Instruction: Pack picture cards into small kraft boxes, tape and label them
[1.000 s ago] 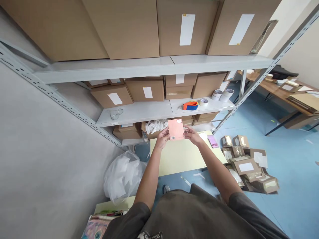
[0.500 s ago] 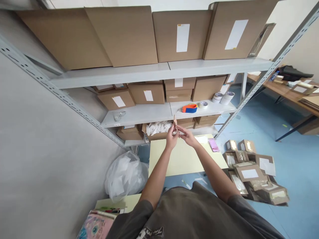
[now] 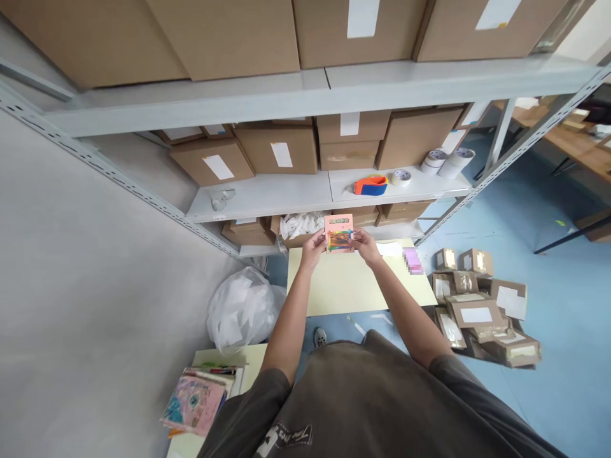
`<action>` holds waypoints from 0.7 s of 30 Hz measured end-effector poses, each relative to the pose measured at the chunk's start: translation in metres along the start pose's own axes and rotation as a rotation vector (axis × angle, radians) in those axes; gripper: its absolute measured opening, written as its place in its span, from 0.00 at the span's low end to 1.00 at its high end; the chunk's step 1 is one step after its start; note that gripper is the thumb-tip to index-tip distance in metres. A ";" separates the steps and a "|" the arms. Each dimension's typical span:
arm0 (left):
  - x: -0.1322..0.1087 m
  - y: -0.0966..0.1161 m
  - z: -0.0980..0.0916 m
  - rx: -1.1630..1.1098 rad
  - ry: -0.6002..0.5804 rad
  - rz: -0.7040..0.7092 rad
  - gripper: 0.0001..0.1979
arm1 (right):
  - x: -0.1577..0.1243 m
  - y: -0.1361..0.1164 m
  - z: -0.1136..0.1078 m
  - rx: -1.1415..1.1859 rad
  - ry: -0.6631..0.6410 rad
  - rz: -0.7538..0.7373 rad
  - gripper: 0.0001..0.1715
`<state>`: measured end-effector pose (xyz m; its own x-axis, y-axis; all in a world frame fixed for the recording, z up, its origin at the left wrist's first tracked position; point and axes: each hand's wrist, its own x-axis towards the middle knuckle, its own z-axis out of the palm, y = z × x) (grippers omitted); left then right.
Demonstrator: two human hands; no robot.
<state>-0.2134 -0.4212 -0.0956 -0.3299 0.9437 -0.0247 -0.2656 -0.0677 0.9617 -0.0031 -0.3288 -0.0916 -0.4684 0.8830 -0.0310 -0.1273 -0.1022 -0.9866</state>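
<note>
Between both hands, a small flat pink printed card (image 3: 339,234) is held upright above the pale yellow table (image 3: 353,289). Its face, with dark lettering above a colourful picture, is turned towards me. I cannot make out whether it is a single card or a thin box. My left hand (image 3: 314,246) grips its left edge, fingers closed. On the opposite edge, the fingers of my right hand (image 3: 366,246) are closed as well. A purple, partly blurred thing (image 3: 413,261) lies at the table's right end, beside white paper (image 3: 389,249).
A metal shelf (image 3: 267,191) ahead carries cardboard boxes (image 3: 277,149), an orange-and-blue tape dispenser (image 3: 371,185) and tape rolls (image 3: 401,177). At left sits a clear bag of scraps (image 3: 245,308). Taped parcels (image 3: 477,315) are piled on the floor at right; printed booklets (image 3: 195,401) lie lower left.
The card has turned from edge-on to face me. My hands have moved apart to its two sides. My view has tilted down and come closer to the shelf.
</note>
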 end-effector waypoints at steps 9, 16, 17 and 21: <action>-0.008 -0.159 -0.059 0.188 0.242 -0.441 0.34 | 0.006 0.157 0.011 0.040 0.072 0.573 0.26; -0.031 -0.227 -0.084 0.355 0.333 -0.740 0.40 | -0.024 0.234 0.004 -0.071 0.299 0.767 0.30; -0.034 -0.229 -0.087 0.357 0.326 -0.754 0.40 | -0.027 0.237 0.001 -0.075 0.297 0.771 0.31; -0.042 -0.235 -0.090 0.325 0.287 -0.778 0.40 | -0.034 0.245 -0.005 -0.074 0.264 0.764 0.35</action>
<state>-0.2189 -0.4744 -0.3457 -0.3892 0.5639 -0.7284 -0.2532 0.6948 0.6732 -0.0141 -0.3819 -0.3327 -0.1801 0.6615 -0.7280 0.2067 -0.6981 -0.6855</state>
